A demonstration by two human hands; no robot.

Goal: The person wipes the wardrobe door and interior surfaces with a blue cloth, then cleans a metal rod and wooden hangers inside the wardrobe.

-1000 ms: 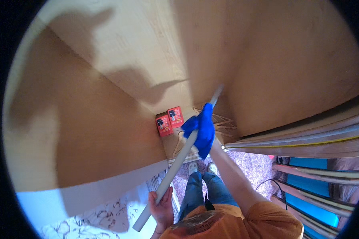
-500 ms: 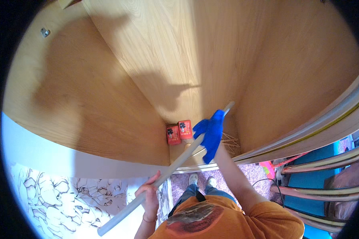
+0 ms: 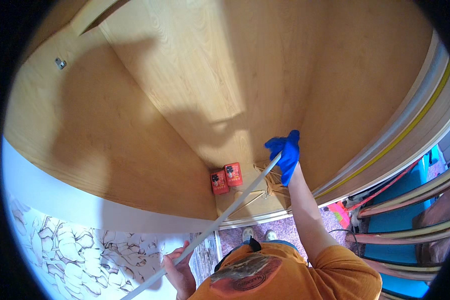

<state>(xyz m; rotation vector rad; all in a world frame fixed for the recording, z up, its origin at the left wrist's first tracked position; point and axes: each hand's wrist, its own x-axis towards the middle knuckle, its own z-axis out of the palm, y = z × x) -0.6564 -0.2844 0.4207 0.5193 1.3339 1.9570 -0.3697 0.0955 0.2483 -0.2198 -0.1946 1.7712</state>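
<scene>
"What's the thing in hand made of?"

"A pale rod (image 3: 230, 208), long, straight and smooth, slanting across the front of a wooden cabinet (image 3: 200, 65). I can't swear to plastic or coated metal."

"And the cabinet?"

"Flat panels with a fine, wavy grain, honey-coloured where the light falls. On its floor stand two red boxes (image 3: 226, 178), small and square-edged, side by side. Right of them lie thin wooden hangers (image 3: 272, 183), all angles and overlapping."

"Anything softer about?"

"Purple carpet (image 3: 235, 235) below, with a mottled pile, and an orange shirt (image 3: 305, 270) on the person. Off to the left is a white surface (image 3: 60, 245) with dark line-drawn flowers."

"Now the hands."

"The left hand (image 3: 179, 270) is bare and half curled, the rod lying between thumb and fingers in what looks like a loose hold, near its lower visible stretch. The right hand (image 3: 288, 162) is closed on a crumpled blue cloth (image 3: 287, 150), bunched about the rod's upper end."

"How tightly?"

"Hard to say: the cloth hides most of those fingers."
</scene>
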